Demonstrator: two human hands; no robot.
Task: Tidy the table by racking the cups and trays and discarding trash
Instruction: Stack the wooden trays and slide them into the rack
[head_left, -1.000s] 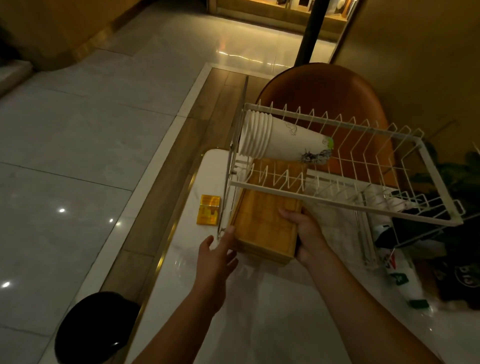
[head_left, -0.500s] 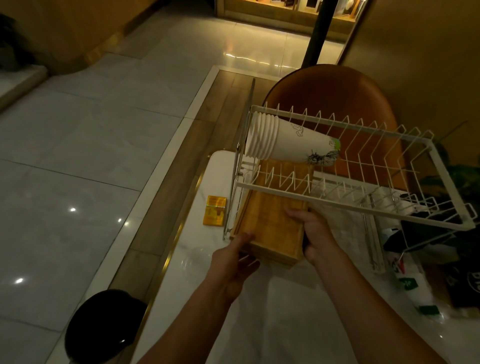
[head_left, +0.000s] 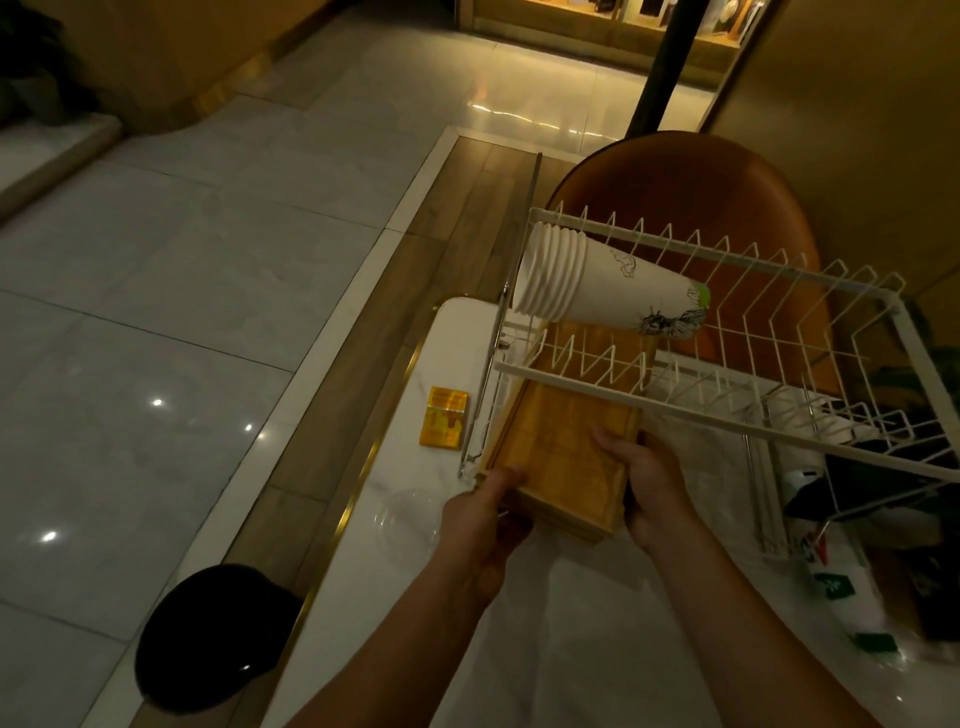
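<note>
I have both hands on the stack of wooden trays (head_left: 566, 457) at lower centre of the frame, where its far half sits under the upper tier of the white wire rack (head_left: 675, 409), at the rack's left end, and its near end sticks out over the table (head_left: 545, 634). My left hand (head_left: 485, 512) is curled round the near left corner, and my right hand (head_left: 644, 483) is clamped on the right edge with the thumb on top. I judge this to be the seating step, and the main risk is the trays shearing: they are loose layers, so an uneven push from one hand could slide the top one off the rest. The stack could also catch on the wire prongs and jolt the frame, and the nested paper cups (head_left: 597, 283) lie on their side on the upper tier, so a jolt might roll them. The rack stands close to the table's left edge, above the black bin (head_left: 213, 634). A clear lid (head_left: 408, 522) sits just beside my left wrist and could be swept off.
</note>
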